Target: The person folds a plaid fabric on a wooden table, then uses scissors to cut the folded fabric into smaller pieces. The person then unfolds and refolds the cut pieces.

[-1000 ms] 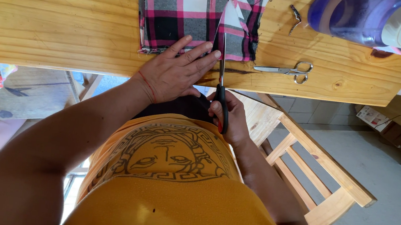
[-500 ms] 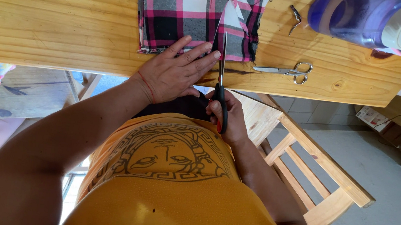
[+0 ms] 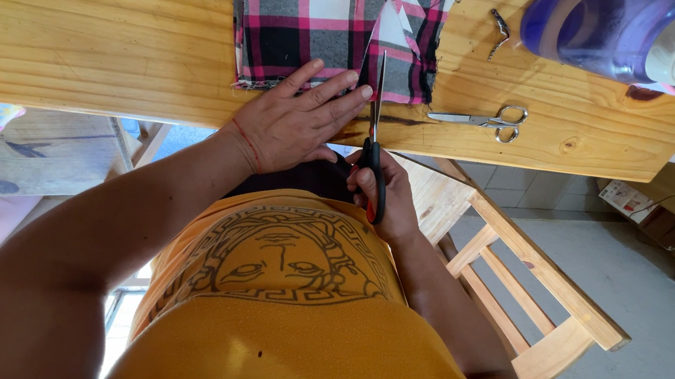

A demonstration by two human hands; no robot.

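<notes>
Plaid cloth (image 3: 323, 23) under L hand (image 3: 294, 121), R hand (image 3: 383, 195) w/ scissors (image 3: 375, 139).

My left hand (image 3: 294, 121) lies flat, palm down, its fingers (image 3: 328, 87) spread and stretched forward, the forearm running back low and to the left. My right hand (image 3: 379, 194) sits just beside it, nearer my body, curled closed, its fingers through a pair of dark handles. The right forearm angles down and to the right.
</notes>
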